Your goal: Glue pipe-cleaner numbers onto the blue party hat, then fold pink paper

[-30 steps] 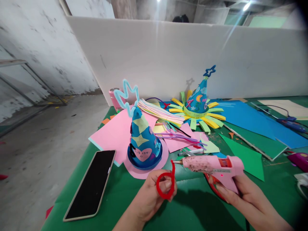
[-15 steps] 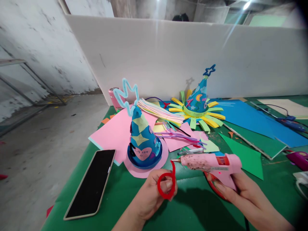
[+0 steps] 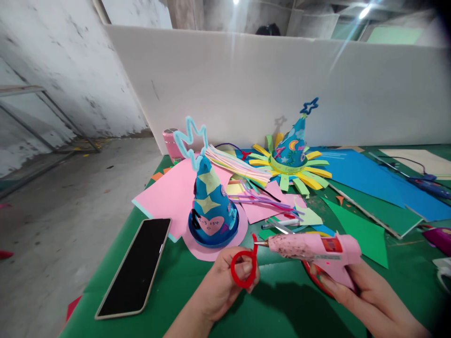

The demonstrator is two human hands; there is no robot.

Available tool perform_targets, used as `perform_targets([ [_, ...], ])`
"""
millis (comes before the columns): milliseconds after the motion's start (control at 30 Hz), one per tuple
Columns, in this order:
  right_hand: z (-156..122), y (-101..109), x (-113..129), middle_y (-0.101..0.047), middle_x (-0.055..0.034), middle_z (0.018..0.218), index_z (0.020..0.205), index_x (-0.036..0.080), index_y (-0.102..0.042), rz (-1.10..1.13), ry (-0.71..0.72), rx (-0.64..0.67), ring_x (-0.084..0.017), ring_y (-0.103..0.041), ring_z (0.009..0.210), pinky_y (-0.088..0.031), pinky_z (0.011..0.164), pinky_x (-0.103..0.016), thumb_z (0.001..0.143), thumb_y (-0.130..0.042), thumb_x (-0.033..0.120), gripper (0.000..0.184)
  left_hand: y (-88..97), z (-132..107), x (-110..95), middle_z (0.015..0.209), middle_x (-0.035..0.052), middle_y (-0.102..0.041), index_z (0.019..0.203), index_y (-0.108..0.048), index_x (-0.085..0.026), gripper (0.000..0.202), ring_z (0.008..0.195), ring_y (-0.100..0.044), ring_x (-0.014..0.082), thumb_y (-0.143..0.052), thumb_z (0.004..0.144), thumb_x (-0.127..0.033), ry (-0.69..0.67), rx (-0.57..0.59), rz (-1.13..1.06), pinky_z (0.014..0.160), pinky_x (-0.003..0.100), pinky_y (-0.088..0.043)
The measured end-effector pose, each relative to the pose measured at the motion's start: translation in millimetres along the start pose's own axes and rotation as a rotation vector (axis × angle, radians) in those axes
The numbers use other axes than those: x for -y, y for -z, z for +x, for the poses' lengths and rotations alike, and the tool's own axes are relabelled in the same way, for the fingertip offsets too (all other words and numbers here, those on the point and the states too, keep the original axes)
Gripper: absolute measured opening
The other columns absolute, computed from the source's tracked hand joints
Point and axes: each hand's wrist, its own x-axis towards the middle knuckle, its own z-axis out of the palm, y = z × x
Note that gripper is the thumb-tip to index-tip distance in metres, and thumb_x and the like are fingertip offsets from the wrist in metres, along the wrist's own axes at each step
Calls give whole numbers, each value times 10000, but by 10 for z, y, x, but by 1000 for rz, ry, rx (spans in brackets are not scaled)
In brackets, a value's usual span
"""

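Note:
My left hand [image 3: 220, 286] pinches a red pipe cleaner [image 3: 244, 266] bent into a loop, one free end standing up. My right hand [image 3: 355, 291] grips a pink glue gun [image 3: 313, 249] by its handle. The metal nozzle points left and sits right at the upright end of the red loop. Just behind the loop stands a blue paper cone hat [image 3: 210, 206] with yellow stars, a pink heart and a light blue pipe-cleaner star on top, resting on a pink paper disc.
A black phone [image 3: 136, 266] lies at the left on the green table [image 3: 282, 310]. Farther back are a second cone hat [image 3: 294, 145] on a sunburst brim, a bundle of pipe cleaners [image 3: 236, 164], pink, blue and green paper sheets, and a white partition board [image 3: 246, 89].
The glue gun's nozzle has edged down and closer to the loop's upright end. The view has shifted slightly; both hands keep their grips.

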Motion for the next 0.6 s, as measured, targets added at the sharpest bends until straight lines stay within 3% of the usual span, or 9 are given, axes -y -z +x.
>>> perform_targets([
  [300, 26, 23, -23, -648, -47, 955, 1024, 226, -582, -2, 8, -43, -183, -631, 807, -524, 681, -189, 768, -557, 317, 272, -1, -5, -13, 457, 10, -466, 523, -530, -129, 274, 474, -379, 102, -594, 702, -327, -6, -8, -8, 486, 255, -215],
  [600, 87, -11, 91, -614, -77, 993, 1129, 222, -492, 165, -33, -54, -208, -622, 851, -524, 735, -262, 812, -495, 341, 338, 66, -10, 58, 485, 14, -477, 552, -531, -122, 286, 461, -360, 93, -595, 709, -352, 20, 65, 9, 505, 266, -223],
])
